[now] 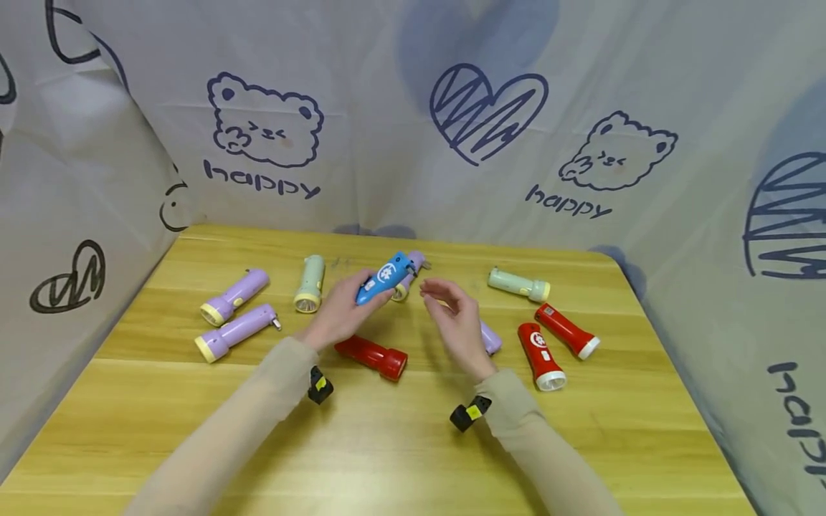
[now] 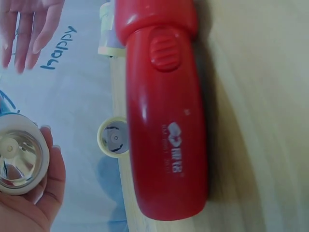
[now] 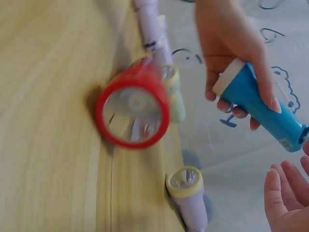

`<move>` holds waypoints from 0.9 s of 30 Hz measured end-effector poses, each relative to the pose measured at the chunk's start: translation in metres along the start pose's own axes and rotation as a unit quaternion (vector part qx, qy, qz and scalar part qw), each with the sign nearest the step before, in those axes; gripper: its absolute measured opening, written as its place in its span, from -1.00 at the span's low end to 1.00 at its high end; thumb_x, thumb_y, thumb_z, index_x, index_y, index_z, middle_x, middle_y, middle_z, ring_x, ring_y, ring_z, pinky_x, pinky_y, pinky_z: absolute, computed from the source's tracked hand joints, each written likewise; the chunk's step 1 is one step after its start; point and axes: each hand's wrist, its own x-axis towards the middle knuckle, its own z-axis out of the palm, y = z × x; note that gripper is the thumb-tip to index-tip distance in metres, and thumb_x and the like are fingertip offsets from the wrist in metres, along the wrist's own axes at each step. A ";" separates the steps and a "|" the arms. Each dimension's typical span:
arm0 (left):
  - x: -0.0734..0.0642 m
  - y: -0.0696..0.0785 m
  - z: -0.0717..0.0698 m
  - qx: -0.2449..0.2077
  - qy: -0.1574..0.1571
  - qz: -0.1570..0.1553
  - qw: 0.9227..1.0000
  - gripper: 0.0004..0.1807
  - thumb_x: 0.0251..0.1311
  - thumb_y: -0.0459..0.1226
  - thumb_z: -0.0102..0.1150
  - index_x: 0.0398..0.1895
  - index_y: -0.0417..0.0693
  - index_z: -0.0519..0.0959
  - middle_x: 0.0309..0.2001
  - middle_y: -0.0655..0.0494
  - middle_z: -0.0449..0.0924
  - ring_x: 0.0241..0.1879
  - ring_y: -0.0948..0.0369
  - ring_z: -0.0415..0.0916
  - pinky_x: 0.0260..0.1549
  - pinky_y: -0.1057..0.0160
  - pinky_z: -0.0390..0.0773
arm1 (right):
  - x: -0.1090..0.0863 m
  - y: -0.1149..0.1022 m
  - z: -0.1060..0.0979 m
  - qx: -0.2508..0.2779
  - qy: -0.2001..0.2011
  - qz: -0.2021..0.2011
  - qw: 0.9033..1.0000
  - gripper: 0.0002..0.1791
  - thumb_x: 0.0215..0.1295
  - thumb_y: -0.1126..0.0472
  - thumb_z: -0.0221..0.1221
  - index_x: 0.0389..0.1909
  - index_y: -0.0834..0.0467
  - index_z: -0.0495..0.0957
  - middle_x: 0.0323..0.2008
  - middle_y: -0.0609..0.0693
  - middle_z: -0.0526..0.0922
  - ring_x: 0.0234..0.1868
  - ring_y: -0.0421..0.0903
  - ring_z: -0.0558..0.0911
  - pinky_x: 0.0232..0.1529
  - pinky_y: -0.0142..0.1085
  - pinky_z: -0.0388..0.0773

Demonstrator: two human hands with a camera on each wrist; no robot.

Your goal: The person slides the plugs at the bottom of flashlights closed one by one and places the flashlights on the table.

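Note:
My left hand (image 1: pixel 337 313) holds a blue flashlight (image 1: pixel 385 278) above the table, fingers wrapped about its body. In the right wrist view the thumb lies along the blue flashlight (image 3: pixel 260 108), whose white-rimmed head points back toward the palm. My right hand (image 1: pixel 457 326) hovers to the right of its tail end, fingers loosely bent and holding nothing. A red flashlight (image 1: pixel 373 357) lies on the table below the left hand. Behind the blue one, a purple flashlight (image 1: pixel 418 259) is partly covered. Another purple flashlight (image 1: pixel 490 338) is mostly hidden by the right hand.
On the wooden table (image 1: pixel 387 444), two purple flashlights (image 1: pixel 241 328) and a pale green flashlight (image 1: pixel 311 279) lie at left. To the right are another green flashlight (image 1: pixel 516 283) and two red flashlights (image 1: pixel 564 330). A printed white cloth (image 1: pixel 381 143) hangs behind and beside the table.

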 end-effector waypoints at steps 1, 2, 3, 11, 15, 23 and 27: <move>-0.001 0.000 0.001 0.001 0.001 0.005 1.000 -0.50 0.43 0.01 0.12 0.23 -0.14 0.48 -0.10 -0.08 0.64 -0.24 0.11 0.50 -0.26 0.24 0.52 | 0.001 -0.001 0.001 0.015 0.008 0.008 1.000 -0.68 0.41 0.44 0.12 0.15 0.40 0.52 0.09 0.38 0.63 0.06 -0.08 0.69 0.07 -0.47 0.64; -0.002 0.001 0.002 0.001 0.001 0.010 1.000 -0.51 0.43 0.01 0.12 0.22 -0.13 0.48 -0.10 -0.08 0.65 -0.24 0.10 0.50 -0.26 0.23 0.52 | 0.002 -0.002 0.001 0.031 0.016 0.016 0.999 -0.67 0.41 0.45 0.12 0.15 0.42 0.51 0.09 0.40 0.63 0.03 -0.16 0.70 0.06 -0.47 0.64; -0.004 0.001 0.002 0.004 0.002 0.015 1.000 -0.52 0.43 0.00 0.13 0.22 -0.12 0.48 -0.10 -0.08 0.65 -0.24 0.10 0.50 -0.26 0.23 0.53 | 0.003 -0.003 0.002 0.047 0.022 0.024 0.998 -0.67 0.41 0.45 0.11 0.15 0.44 0.50 0.09 0.41 0.62 -0.01 -0.22 0.70 0.05 -0.46 0.65; -0.010 0.006 0.007 0.059 -0.003 0.045 0.997 -0.52 0.43 0.03 0.12 0.25 -0.04 0.47 -0.04 -0.02 0.65 -0.17 0.09 0.55 -0.13 0.09 0.60 | 0.012 -0.013 0.005 0.136 0.055 0.106 0.983 -0.63 0.45 0.37 0.10 0.22 0.40 0.47 0.19 0.35 0.59 -0.07 -0.34 0.69 0.06 -0.44 0.66; -0.013 0.007 0.010 0.093 -0.001 0.064 0.994 -0.51 0.44 0.04 0.08 0.27 -0.03 0.46 -0.07 -0.01 0.65 -0.18 0.09 0.56 -0.16 0.09 0.61 | 0.015 -0.018 0.007 0.177 0.056 0.133 0.974 -0.59 0.49 0.33 0.08 0.27 0.40 0.44 0.17 0.23 0.62 -0.03 -0.33 0.68 0.11 -0.44 0.63; -0.015 0.006 0.020 0.128 0.026 0.108 0.986 -0.55 0.45 0.00 0.09 0.24 -0.05 0.45 -0.18 0.03 0.64 -0.33 0.16 0.53 -0.35 0.23 0.57 | 0.015 -0.025 0.009 0.269 0.030 0.183 0.945 -0.54 0.54 0.30 -0.02 0.36 0.42 0.34 0.07 -0.08 0.59 -0.10 -0.33 0.64 0.07 -0.47 0.62; -0.016 0.004 0.023 0.121 0.031 0.117 0.985 -0.55 0.45 -0.01 0.10 0.23 -0.08 0.45 -0.17 0.02 0.64 -0.32 0.17 0.53 -0.33 0.24 0.59 | 0.013 -0.027 0.008 0.299 0.014 0.205 0.932 -0.52 0.57 0.25 -0.06 0.39 0.40 0.31 0.14 -0.05 0.55 0.00 -0.30 0.64 0.19 -0.42 0.58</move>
